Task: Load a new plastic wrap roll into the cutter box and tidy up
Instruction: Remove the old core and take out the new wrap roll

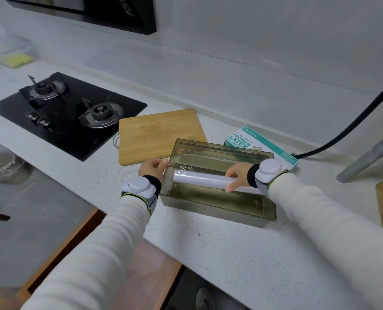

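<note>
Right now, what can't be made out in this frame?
Head view: what the left hand holds at the cutter box end, hidden by its own fingers.
Head view: the plastic wrap roll's right end, covered by the right hand gripping it.
Head view: the glove box small print, too small.

Both my arms stretch forward side by side, backs of the hands up. My right hand (238, 173) curls around the roll (204, 179); my left hand (151, 168) has thumb and fingertips pinched together.
</note>
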Motion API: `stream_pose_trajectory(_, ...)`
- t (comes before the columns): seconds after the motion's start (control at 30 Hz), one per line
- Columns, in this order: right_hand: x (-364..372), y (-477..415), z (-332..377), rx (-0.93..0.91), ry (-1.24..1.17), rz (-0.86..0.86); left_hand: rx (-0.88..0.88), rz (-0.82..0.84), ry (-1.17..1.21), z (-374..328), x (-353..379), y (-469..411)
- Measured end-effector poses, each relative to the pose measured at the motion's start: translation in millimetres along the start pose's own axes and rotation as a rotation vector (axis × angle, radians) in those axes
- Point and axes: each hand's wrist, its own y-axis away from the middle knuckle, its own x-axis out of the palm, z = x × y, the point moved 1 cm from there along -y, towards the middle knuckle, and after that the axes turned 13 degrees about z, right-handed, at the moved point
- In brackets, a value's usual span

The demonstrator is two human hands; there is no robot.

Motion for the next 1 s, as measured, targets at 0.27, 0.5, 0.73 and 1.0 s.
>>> stream_pose_trajectory(0.27, 2, -13, 7, 0.036, 0.081, -0.058, -0.186, 0.071, -0.302, 27, 2, -10)
stream_pose_trajectory(0.5, 7, -24, 19, 0.043, 0.127, -0.020, -0.207, 0.151, -0.438, 37, 4, -11)
stream_pose_trajectory(0.73, 10, -31, 27, 0.040, 0.130, -0.010, -0.199, 0.103, -0.360, 41, 4, -10)
stream_pose_trajectory(1.0, 11, -36, 32, 0.023, 0.138, 0.017, -0.210, 0.105, -0.355, 43, 3, -11)
